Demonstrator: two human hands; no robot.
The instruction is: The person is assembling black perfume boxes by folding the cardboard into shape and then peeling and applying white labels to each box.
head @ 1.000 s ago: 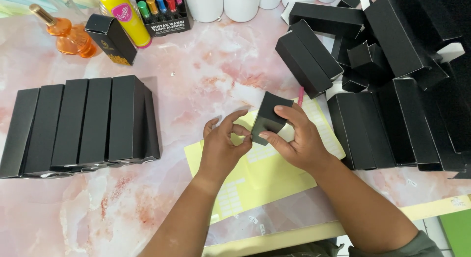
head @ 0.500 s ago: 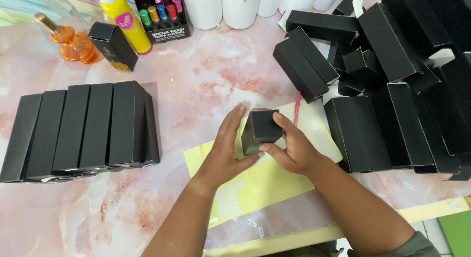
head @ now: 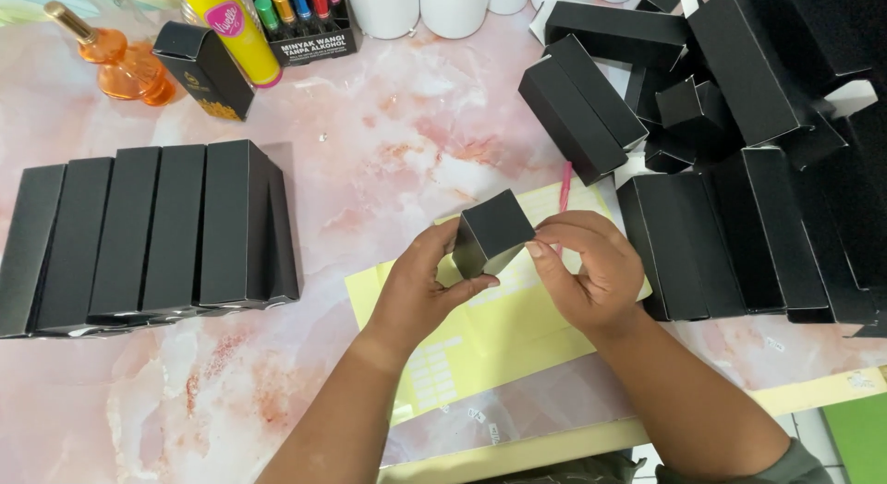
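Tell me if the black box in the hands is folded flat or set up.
Set up: the black box shows three faces, held between left hand and right hand.

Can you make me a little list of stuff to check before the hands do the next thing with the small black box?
1. Small black cardboard box held by both hands: ok, left hand and right hand grip it.
2. Box lifted above the yellow paper sheet: ok.
3. Box end facing the camera closed: ok.
4. Far end closed: cannot tell, hidden.
5. Room beside the neat row of flat black boxes: ok, bare pink marble tabletop.
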